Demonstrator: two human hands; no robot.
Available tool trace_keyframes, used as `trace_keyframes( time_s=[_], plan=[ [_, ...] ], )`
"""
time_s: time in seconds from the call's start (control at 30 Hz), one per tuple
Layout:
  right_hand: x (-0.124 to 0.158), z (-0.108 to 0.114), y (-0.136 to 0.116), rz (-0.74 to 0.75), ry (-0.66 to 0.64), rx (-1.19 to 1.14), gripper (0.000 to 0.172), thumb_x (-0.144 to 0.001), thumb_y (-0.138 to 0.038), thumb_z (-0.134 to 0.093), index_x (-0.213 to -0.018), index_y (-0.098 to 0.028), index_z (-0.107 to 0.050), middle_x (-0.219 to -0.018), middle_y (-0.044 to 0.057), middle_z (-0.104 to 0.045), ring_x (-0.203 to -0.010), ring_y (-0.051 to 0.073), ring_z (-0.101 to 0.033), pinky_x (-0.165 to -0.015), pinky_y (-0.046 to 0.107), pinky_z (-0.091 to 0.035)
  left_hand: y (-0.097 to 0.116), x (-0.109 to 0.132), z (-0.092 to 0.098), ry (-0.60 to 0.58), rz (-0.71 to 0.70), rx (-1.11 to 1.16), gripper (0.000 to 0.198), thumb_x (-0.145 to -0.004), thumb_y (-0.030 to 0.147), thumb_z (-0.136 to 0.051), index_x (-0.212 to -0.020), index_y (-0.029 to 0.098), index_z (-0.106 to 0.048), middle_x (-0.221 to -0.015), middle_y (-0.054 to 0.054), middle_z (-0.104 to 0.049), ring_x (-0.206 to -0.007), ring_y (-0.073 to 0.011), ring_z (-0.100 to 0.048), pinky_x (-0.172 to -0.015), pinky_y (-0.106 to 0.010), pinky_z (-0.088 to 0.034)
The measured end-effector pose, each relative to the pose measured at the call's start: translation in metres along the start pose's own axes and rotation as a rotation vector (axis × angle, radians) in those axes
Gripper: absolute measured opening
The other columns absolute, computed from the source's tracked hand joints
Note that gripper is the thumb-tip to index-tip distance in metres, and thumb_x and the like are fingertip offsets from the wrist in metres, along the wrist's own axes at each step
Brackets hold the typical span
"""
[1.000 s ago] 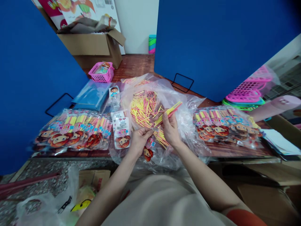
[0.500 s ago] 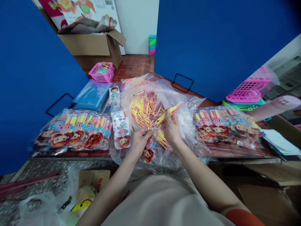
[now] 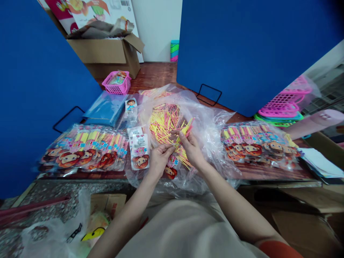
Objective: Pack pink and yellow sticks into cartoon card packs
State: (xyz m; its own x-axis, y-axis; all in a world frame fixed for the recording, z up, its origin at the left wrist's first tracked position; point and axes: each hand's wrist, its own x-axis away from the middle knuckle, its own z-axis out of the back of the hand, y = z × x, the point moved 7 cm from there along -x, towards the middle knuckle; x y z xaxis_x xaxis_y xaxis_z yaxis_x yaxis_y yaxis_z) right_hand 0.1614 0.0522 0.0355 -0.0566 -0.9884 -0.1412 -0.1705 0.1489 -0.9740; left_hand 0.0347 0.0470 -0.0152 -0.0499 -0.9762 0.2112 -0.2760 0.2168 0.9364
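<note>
My right hand (image 3: pixel 192 149) is closed around a small bunch of thin yellow and pink sticks (image 3: pixel 187 126), their far ends pointing up and away. Just left of it, my left hand (image 3: pixel 160 157) pinches the upper edge of a clear packet; the packet's cartoon-printed card (image 3: pixel 171 171) shows below the fingers. The bunch's lower end is close to the packet's mouth; whether it is inside is hidden by the fingers. Behind both hands a loose pile of the same sticks (image 3: pixel 162 123) lies in a large, open clear plastic bag (image 3: pixel 212 143).
Filled stick packets lie in rows at left (image 3: pixel 88 148) and right (image 3: pixel 258 143). Printed cards (image 3: pixel 140 152) rest beside my left hand. Behind are blue plastic sheets (image 3: pixel 104 107), a pink basket (image 3: pixel 118 84) and a cardboard box (image 3: pixel 99 52). Blue panels (image 3: pixel 242 53) flank the wooden table.
My right hand has moved left with the stick bunch, bringing it close to my left hand and the packet. The packet's card has shifted slightly; my left hand stays nearly in place.
</note>
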Motion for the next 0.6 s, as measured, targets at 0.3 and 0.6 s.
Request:
trace_keyframes(
  time_s=[0.3,0.6],
  plan=[
    [-0.006,0.009,0.001,-0.034,0.101,-0.069,0.033,-0.09,-0.051,-0.055,-0.101,-0.022,-0.066,-0.094,0.004,-0.071,-0.087,0.018,-0.064,-0.082,0.033,-0.049,0.003,0.002,0.003,0.013,0.055,0.094,0.034,-0.053,0.033,-0.088,-0.078,0.015,-0.075,-0.069,-0.001,-0.072,-0.063,-0.0109,-0.06,-0.068,-0.024,-0.048],
    [-0.004,0.0,0.0,-0.014,0.007,-0.017,0.027,-0.086,-0.049,-0.062,-0.09,-0.023,-0.064,-0.086,0.001,-0.068,-0.083,0.016,-0.062,-0.08,0.031,-0.047,0.004,0.001,0.004,0.012,0.064,0.151,0.035,-0.053,0.034,-0.089,-0.079,0.016,-0.075,-0.074,-0.001,-0.072,-0.068,-0.0113,-0.06,-0.071,-0.024,-0.045]
  ],
)
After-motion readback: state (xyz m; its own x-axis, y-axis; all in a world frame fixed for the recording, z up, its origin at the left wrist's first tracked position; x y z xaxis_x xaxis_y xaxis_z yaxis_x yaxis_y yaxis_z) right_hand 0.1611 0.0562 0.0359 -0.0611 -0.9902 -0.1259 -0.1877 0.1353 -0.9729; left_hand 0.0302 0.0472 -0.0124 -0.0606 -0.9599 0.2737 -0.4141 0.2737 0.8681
